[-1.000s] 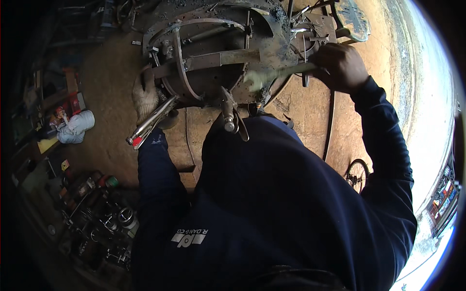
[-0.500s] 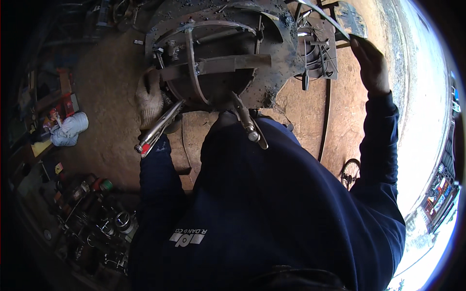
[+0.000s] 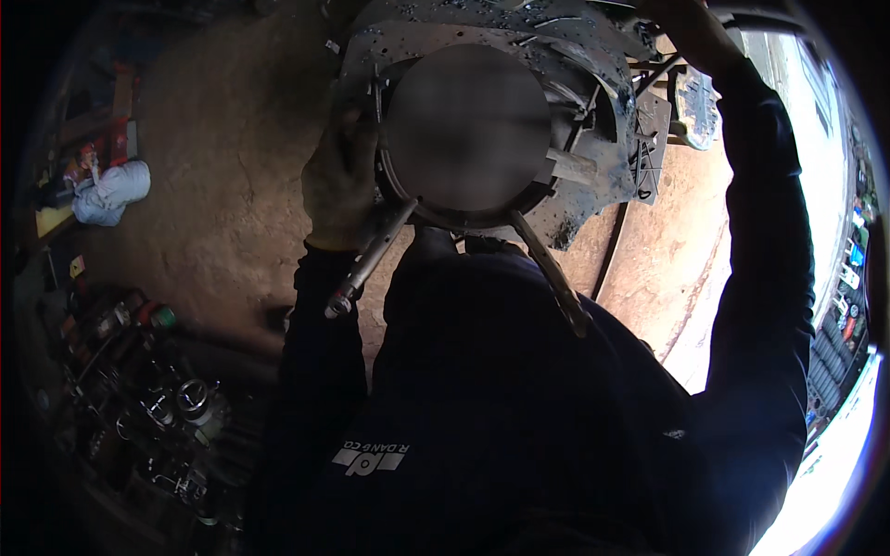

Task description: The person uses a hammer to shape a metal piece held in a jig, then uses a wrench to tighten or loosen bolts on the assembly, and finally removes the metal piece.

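Brown floor (image 3: pixel 213 185) below, clamps (image 3: pixel 373 257) already at the ring (image 3: pixel 464 220), I can't tell what remains or what both hands (image 3: pixel 338 181) hold.

Dim overall, daylit from the right; blown out to white along the right and lower-right margins, with violet-blue fringing below. Warmly lit on the right side of the floor (image 3: pixel 222 185), fading to brown shade at left. Near-black, folds mostly lost, across the long-sleeved dark top (image 3: pixel 519 398). Deeply shaded on the gloved left hand (image 3: pixel 338 185); soft-edged on the right hand (image 3: pixel 691 32). Smeared to featureless grey inside the curved metal band (image 3: pixel 468 220). Glinting faintly on metal parts (image 3: pixel 192 398) at lower left. Fisheye-bent at the rim, black-cornered.
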Motion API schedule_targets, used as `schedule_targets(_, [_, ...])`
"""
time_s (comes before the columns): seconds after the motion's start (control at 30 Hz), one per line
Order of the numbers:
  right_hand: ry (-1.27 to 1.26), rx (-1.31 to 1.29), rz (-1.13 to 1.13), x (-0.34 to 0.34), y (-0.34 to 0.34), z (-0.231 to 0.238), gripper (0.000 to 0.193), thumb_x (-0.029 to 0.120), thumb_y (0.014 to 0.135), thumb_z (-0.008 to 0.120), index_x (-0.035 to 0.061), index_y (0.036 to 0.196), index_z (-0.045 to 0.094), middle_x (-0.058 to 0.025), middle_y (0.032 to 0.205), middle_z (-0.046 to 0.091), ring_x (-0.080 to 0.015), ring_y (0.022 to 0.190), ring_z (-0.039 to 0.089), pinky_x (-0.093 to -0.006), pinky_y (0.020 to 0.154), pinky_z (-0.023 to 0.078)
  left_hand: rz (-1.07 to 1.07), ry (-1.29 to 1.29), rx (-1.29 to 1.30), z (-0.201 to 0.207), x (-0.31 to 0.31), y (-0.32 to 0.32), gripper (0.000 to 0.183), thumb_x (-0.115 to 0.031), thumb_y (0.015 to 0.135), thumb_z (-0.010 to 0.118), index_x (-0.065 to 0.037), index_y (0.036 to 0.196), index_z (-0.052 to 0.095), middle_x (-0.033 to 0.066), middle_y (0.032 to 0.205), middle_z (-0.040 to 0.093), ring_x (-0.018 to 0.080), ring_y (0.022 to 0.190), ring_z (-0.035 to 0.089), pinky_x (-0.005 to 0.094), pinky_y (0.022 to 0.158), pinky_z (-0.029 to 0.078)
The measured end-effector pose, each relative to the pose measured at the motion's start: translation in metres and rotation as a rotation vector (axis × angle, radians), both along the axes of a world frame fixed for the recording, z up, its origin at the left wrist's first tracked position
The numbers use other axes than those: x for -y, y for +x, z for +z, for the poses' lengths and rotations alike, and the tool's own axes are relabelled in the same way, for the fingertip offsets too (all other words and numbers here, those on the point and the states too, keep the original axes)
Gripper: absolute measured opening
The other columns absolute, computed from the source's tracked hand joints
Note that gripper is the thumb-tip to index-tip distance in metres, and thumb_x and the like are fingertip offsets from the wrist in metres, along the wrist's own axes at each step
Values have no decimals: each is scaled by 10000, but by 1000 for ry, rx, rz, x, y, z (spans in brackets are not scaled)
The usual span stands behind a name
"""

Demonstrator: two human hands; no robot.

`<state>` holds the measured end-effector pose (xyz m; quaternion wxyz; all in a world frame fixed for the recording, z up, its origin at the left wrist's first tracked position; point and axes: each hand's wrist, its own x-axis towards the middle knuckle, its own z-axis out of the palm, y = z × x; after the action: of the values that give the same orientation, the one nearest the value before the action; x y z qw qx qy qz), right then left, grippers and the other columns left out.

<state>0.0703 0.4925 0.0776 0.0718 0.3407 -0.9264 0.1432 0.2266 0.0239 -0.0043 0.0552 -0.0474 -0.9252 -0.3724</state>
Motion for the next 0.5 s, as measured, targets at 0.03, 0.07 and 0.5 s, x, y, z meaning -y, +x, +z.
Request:
schedule_targets(0.03, [57, 188, -148, 31, -10, 8, 241, 286, 950, 669, 85, 1069, 729, -146, 1043, 683, -287, 993, 629, -435, 833, 505, 17, -3, -10, 1, 0, 1, 383, -399, 970, 597, -124, 1232, 646, 124, 1021, 730, 356, 925, 710, 418, 758, 557])
schedule_targets(0.07, [120, 373, -294, 70, -17, 28, 246, 324, 918, 706, 95, 999, 744, -134, 1010, 683, -290, 974, 626, -437, 823, 499, 37, -5, -21, 1, 2, 3, 371, -388, 967, 600, -130, 1230, 647, 113, 998, 733, 352, 911, 712, 416, 747, 559])
schedule_targets(0.5, [201, 184, 365, 138, -41, 6, 490, 571, 778, 784, 115, 628, 688, -68, 648, 542, -264, 784, 549, -423, 675, 419, 121, 28, -29, -14, 0, -1, 356, -317, 957, 650, -84, 1225, 645, 95, 873, 728, 251, 735, 735, 357, 660, 583])
